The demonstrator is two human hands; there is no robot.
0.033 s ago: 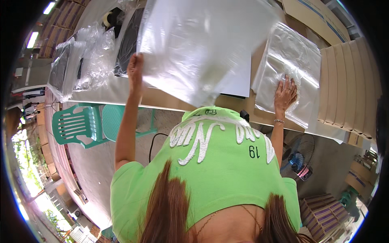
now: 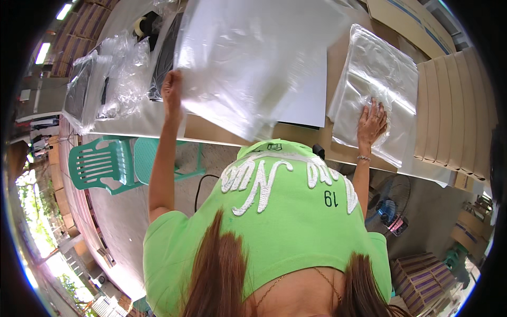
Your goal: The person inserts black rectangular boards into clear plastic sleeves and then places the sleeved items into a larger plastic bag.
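Two hands work apart on the desk (image 2: 222, 134). Left hand (image 2: 172, 90) is raised, its fingers pinching the near-left corner of a clear bag (image 2: 253, 58), which hangs lifted and slopes up and away to the right over a white sheet (image 2: 309, 100). Right hand (image 2: 372, 122) lies flat, fingers spread, on the bag stack (image 2: 380, 74) near the desk's front edge, beside cardboard (image 2: 454, 105). Open desk lies between them.

A green plastic chair (image 2: 103, 164) stands beside the table (image 2: 211, 129); a fan (image 2: 390, 208) sits below.
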